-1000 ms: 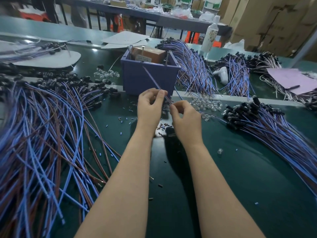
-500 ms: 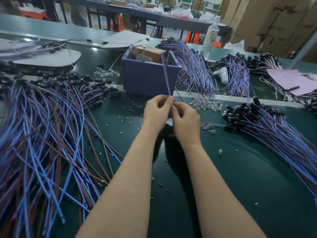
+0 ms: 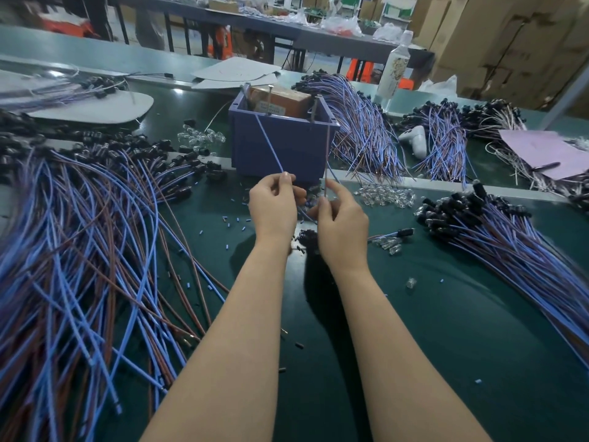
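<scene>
Fingers of our left hand clamp the thin blue insulated wire, and those of our right hand the thin brown wire; we hold them apart, probably to separate the pair.

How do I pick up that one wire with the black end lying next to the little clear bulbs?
Pinch its black cap from above, squeezing its two sides. It is the fattest part, lies flat on the green mat, and sticks out past the clear bulbs, so there should be room.
</scene>
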### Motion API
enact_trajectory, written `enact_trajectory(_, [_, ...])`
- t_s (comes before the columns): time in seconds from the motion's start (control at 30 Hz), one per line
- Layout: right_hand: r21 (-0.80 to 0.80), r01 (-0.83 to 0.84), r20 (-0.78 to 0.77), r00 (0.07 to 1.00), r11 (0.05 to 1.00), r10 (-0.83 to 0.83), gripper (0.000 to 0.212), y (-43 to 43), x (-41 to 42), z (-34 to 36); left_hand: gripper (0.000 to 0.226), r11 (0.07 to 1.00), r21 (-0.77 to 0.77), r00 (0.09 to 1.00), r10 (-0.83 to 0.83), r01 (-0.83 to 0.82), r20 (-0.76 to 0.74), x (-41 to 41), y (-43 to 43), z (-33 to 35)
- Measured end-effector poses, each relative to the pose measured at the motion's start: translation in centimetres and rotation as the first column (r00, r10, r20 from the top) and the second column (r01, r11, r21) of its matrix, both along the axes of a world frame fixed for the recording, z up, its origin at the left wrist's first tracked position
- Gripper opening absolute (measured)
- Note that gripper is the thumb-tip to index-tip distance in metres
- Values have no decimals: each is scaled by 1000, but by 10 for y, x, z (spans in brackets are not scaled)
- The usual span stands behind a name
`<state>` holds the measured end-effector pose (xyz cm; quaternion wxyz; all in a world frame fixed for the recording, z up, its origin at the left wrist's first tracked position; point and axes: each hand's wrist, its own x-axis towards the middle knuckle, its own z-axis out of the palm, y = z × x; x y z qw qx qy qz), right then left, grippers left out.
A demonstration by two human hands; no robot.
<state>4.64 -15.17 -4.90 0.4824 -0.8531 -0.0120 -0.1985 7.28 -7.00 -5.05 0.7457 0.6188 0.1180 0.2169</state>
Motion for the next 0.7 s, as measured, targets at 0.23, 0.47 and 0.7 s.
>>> enact_trajectory(0.23, [-31,-26,-23,999,999,26,36,2,-3,1,20,997,71,1000,-24,24,0,-2,0,0])
enact_trajectory(0.47, [-18,-31,-14,999,999,31,35,4,-4,2,19,994,105,999,-33,31,11,0,0,-3])
enact_trajectory(0.7, [-21,-47,3,999,999,47,34,4,-4,0,19,993,108,999,-40,38,13,0,1,-3])
